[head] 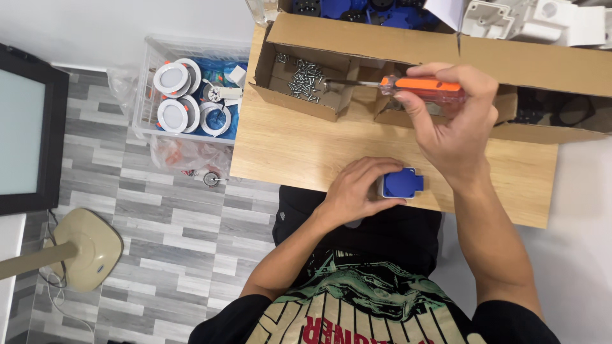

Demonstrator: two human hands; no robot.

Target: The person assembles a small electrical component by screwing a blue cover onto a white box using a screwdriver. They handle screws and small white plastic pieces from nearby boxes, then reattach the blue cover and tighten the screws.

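Blue socket housing (403, 183) sat on the wooden surface (287, 146), near its front edge, just in front of the person's torso. Left hand (357, 188) curled over its left side, fingers pressed against it, holding it down. Right hand (452, 121) hovered above and behind, closed around the orange handle of a screwdriver (417, 85); shaft pointed left, tip reaching into a small cardboard box (306, 76) holding loose silver screws (305, 79). Larger cardboard box (510, 64) ran along the back of the surface, more blue and white parts behind it. On the grey plank floor (166, 223) to the left: clear plastic crate (150, 57) with round white light fittings (172, 79).
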